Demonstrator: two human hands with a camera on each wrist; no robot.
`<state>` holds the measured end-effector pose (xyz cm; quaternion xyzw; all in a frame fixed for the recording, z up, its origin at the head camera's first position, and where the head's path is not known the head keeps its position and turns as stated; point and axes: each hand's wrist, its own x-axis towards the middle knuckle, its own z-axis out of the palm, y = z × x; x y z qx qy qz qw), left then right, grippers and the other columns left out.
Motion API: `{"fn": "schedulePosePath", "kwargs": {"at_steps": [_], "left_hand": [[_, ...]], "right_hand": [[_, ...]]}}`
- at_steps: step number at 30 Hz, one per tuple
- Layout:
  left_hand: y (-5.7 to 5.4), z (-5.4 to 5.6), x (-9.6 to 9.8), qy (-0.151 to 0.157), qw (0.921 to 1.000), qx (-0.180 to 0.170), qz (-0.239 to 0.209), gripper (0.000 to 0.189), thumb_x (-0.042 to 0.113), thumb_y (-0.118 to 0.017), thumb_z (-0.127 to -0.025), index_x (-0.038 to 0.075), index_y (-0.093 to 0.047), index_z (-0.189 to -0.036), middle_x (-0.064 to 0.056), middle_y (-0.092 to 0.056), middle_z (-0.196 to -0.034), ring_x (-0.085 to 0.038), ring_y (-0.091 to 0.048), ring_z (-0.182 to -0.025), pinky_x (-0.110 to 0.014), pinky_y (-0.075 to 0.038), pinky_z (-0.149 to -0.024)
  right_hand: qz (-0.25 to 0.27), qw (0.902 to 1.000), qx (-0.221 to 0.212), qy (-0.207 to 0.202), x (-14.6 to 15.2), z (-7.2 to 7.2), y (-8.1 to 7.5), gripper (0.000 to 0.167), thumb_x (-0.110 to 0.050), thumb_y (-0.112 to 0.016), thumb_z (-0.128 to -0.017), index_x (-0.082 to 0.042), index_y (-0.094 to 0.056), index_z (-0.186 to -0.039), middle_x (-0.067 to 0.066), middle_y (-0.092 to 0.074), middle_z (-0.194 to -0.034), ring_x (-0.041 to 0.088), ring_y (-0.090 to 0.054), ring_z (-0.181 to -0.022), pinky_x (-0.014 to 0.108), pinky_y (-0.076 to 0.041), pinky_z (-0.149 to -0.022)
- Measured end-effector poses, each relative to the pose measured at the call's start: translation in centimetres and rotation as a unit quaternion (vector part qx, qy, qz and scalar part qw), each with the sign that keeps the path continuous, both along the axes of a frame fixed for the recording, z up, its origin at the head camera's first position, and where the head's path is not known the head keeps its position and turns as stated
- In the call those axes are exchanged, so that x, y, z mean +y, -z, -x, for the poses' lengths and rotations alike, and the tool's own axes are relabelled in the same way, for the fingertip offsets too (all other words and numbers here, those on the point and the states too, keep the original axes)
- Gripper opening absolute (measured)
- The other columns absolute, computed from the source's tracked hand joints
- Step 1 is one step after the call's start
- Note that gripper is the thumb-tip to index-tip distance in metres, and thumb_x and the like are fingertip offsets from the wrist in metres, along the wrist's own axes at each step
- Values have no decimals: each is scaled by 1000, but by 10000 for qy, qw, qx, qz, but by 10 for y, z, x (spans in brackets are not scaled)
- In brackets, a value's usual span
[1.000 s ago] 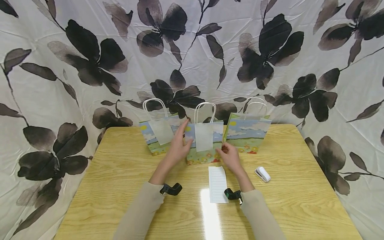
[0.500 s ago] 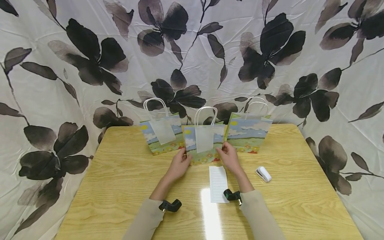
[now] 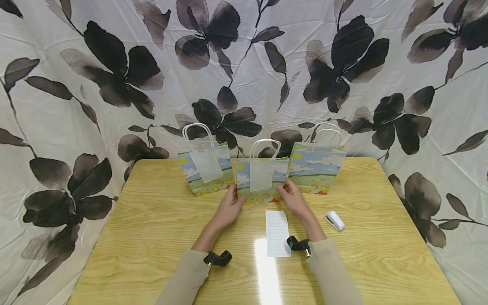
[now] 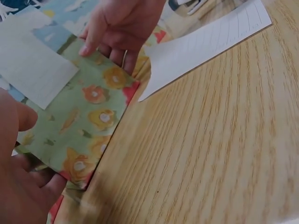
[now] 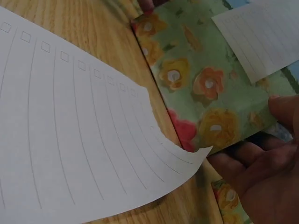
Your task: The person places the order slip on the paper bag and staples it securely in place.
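A paper gift bag with a sky and flower-meadow print stands upright between the hands, its white handles raised. A lined slip hangs over its front. My left hand holds the bag's lower left side, thumb in front and fingers round the edge, as the left wrist view shows. My right hand grips the opposite side, thumb on the printed front and fingers behind. In front of the bag lies a lined paper sheet with small checkboxes, its torn far end curling up.
Two matching bags flank the middle one: a left bag with a paper slip on its front, and a right bag. A white stapler lies to the right on the wooden table. Floral fabric hangs behind.
My left hand has come down from the bag's upper left edge to its lower left side. The middle bag has shifted slightly right and back, with my right hand staying on it.
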<state>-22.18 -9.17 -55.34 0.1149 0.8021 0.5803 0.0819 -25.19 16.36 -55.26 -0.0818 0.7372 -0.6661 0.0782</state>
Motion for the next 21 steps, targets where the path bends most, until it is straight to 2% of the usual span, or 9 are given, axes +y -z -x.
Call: {"fn": "schedulePosePath", "kwargs": {"at_steps": [3, 5, 7, 9, 11, 14, 17, 19, 21], "left_hand": [[-1, 3, 1, 115, 9997, -193, -70, 63, 25, -43, -105, 2, -8, -153, -27, -8, -156, -37, -15, -143, -54, -23, -109], [0, 6, 2, 154, 9995, -257, -81, 64, 27, -43, -106, 2, -8, -153, -27, -6, -157, -38, -15, -143, -55, -23, -109], [0, 9, 3, 176, 9994, -248, -162, 63, 28, -42, -106, 1, -8, -152, -27, -5, -156, -38, -14, -143, -55, -22, -110], [2, 13, 5, 187, 9993, -183, -248, 62, 29, -41, -106, 1, -10, -151, -28, -6, -156, -37, -13, -143, -53, -22, -110], [3, 17, 7, 179, 9992, -117, -326, 62, 30, -40, -106, 0, -8, -150, -29, -4, -156, -37, -8, -144, -53, -20, -111], [6, 22, 10, 75, 9992, -112, -372, 63, 31, -39, -106, 1, -6, -151, -29, -2, -156, -36, -5, -144, -51, -17, -112], [8, 26, 12, -54, 9990, -194, -395, 63, 32, -40, -106, 3, -6, -151, -28, 0, -156, -35, -3, -145, -51, -15, -113], [10, 28, 13, -121, 9989, -222, -403, 63, 32, -40, -106, 3, -7, -150, -29, -2, -156, -34, -4, -144, -51, -16, -112], [10, 30, 14, -119, 9986, -255, -453, 62, 31, -41, -106, 3, -8, -150, -30, -4, -156, -35, -7, -144, -52, -19, -111]], "right_hand": [[-162, 9992, -335, -115, 3, 2, -4, 31, -21, -44, -105, 6, -39, -121, 21, -48, -104, 30, -52, -90, 40, -45, -76], [-273, 9984, -473, -177, 5, 3, -5, 50, -24, -41, -107, 2, -26, -146, 26, -38, -136, 36, -43, -123, 49, -40, -96], [-316, 9985, -424, -148, 6, 4, -5, 51, -26, -37, -108, 2, -23, -148, 29, -35, -136, 39, -42, -122, 50, -39, -97], [-320, 9992, -222, -26, 4, 7, -4, 40, -27, -33, -108, 6, -36, -130, 28, -43, -115, 37, -49, -93, 44, -43, -81], [-251, 9995, -73, 166, 1, 9, -2, 33, -29, -30, -108, 3, -38, -105, 20, -39, -90, 29, -38, -67, 37, -36, -65], [-186, 9991, -90, 376, -4, 12, 0, 31, -28, -28, -108, -2, -34, -93, 11, -33, -80, 20, -27, -57, 33, -31, -57], [-132, 9985, -350, 397, -7, 13, 0, 36, -26, -25, -109, 7, -39, -107, 23, -40, -92, 30, -38, -67, 38, -37, -66], [-134, 9979, -512, 369, -8, 14, -2, 44, -26, -24, -109, 12, -37, -127, 32, -41, -120, 40, -49, -99, 46, -42, -86], [-129, 9974, -633, 326, -8, 14, -3, 50, -28, -24, -108, 11, -29, -139, 32, -31, -139, 39, -37, -124, 47, -33, -101]]}}
